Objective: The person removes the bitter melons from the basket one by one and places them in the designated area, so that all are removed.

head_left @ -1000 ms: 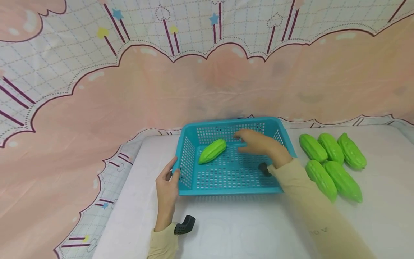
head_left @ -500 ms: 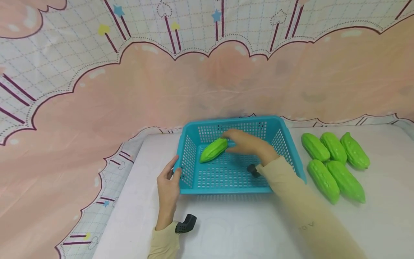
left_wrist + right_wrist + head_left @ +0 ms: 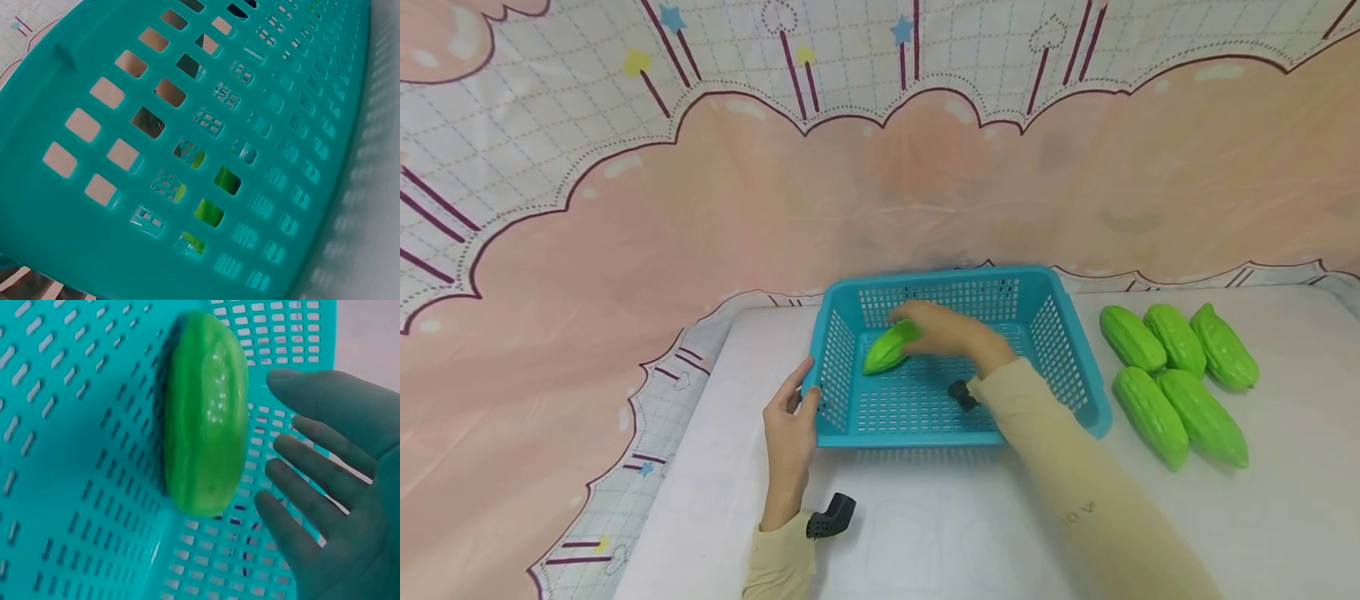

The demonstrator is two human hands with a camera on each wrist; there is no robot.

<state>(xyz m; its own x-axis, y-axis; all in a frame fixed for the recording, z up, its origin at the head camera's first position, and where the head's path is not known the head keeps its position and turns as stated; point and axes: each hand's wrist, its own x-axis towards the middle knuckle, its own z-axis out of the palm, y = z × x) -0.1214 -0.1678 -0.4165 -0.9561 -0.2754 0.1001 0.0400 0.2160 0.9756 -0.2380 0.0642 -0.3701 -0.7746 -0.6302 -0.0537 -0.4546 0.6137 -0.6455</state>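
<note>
A blue-green perforated basket [image 3: 925, 439] sits on the white table, with one green ridged gourd [image 3: 882, 352] lying inside near its left end. My left hand [image 3: 792, 429] holds the basket's left rim between thumb and fingers. In the left wrist view the basket wall [image 3: 56, 212] fills most of the picture, and green shows through its holes. Inside the basket, my right hand [image 3: 943, 329] reaches over the gourd's right end. Seen from the right wrist, the gourd [image 3: 209, 419] lies a little apart from the spread thumb and fingers of the right hand [image 3: 344, 500].
Several more green gourds [image 3: 1180, 342] lie in two rows on the table right of the basket. A patterned cloth [image 3: 925, 200] hangs behind the table. Black wrist devices [image 3: 831, 517] are worn on both wrists.
My right hand has moved left inside the basket, from its middle to over the gourd. The left hand stays at the left rim, and the gourd has not visibly moved.
</note>
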